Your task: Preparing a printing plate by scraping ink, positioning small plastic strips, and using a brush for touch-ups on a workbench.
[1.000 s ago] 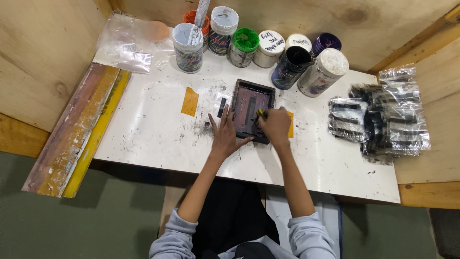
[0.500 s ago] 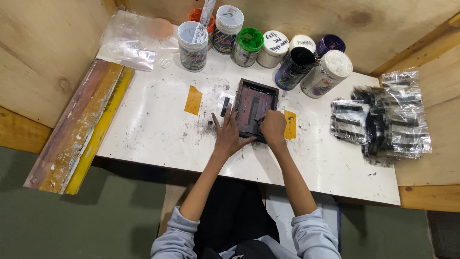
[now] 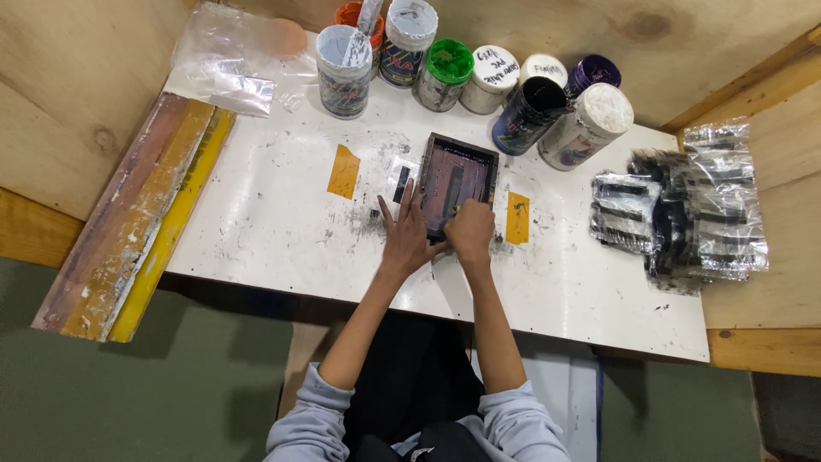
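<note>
Both hands have slid slightly down the small dark printing frame [image 3: 457, 181] since a second ago.

White worktop [image 3: 282, 222] carries eight ink jars [image 3: 344, 58], two orange tape strips [image 3: 344, 171], one frame; left hand [image 3: 407, 238] lies flat, released, beside it, right hand [image 3: 470, 233] clenched on its near edge.

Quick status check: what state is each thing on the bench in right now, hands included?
Small printing frame: flat on the table, both hands on its near edge.
Left hand: fingers spread, pressing.
Right hand: curled on the near edge.
Black jar: open, tilted.
Green-lidded jar: closed.
Foil packets: piled at right.
</note>
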